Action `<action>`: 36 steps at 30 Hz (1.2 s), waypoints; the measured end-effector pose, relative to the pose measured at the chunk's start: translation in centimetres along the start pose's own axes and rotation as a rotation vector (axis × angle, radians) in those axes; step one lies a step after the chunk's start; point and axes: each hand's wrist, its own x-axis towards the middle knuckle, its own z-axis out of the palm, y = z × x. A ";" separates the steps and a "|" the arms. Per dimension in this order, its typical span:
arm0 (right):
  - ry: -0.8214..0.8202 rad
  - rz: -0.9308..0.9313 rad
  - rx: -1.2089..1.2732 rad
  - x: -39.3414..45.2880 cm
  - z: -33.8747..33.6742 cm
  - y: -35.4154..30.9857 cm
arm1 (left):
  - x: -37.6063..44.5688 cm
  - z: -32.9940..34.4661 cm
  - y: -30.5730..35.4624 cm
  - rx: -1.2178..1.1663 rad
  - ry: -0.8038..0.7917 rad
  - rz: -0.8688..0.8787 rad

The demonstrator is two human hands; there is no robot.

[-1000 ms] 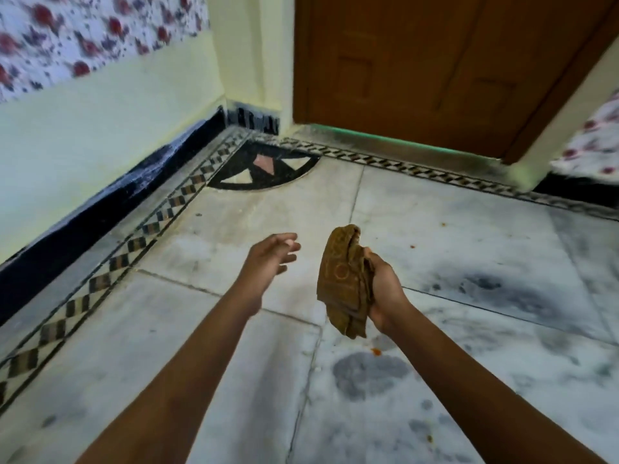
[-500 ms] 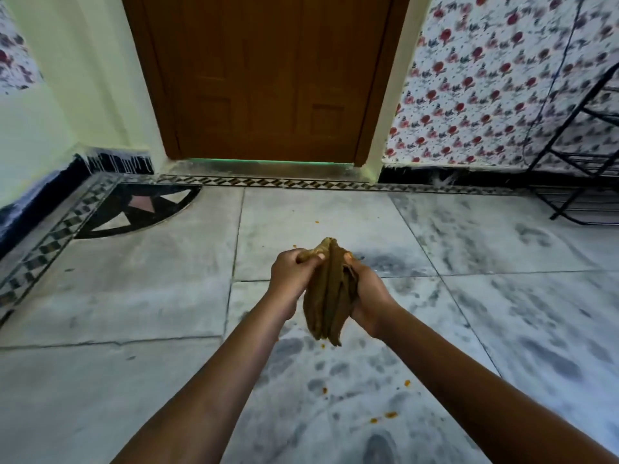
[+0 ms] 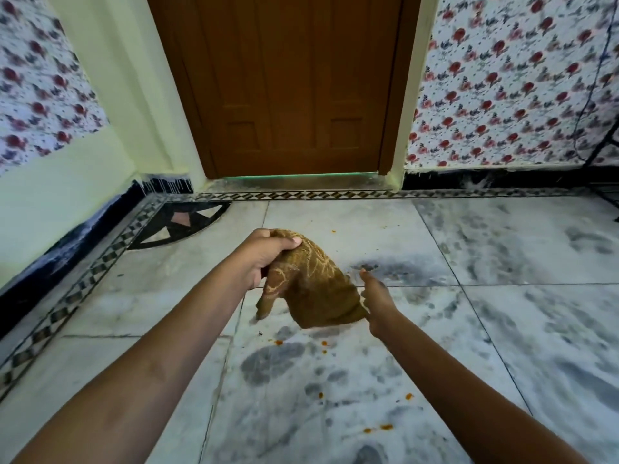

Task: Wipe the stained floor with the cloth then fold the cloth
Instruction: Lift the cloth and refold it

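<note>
Brown cloth [image 3: 311, 286], one, held up: left hand [image 3: 264, 254] grips top, right hand [image 3: 376, 301] pinches lower edge.

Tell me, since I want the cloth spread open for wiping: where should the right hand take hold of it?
Probably the low hem of the cloth, at the corner beside the right hand, pinched from the right. The left hand grips the bunched top, so the cloth hangs slanting down to that corner; pulling it away would open the folds.
</note>
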 end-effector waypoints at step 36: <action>-0.485 -0.069 0.143 -0.5 3.5 -2.3 | 4.3 -0.9 -9.4 -0.480 -0.456 -0.208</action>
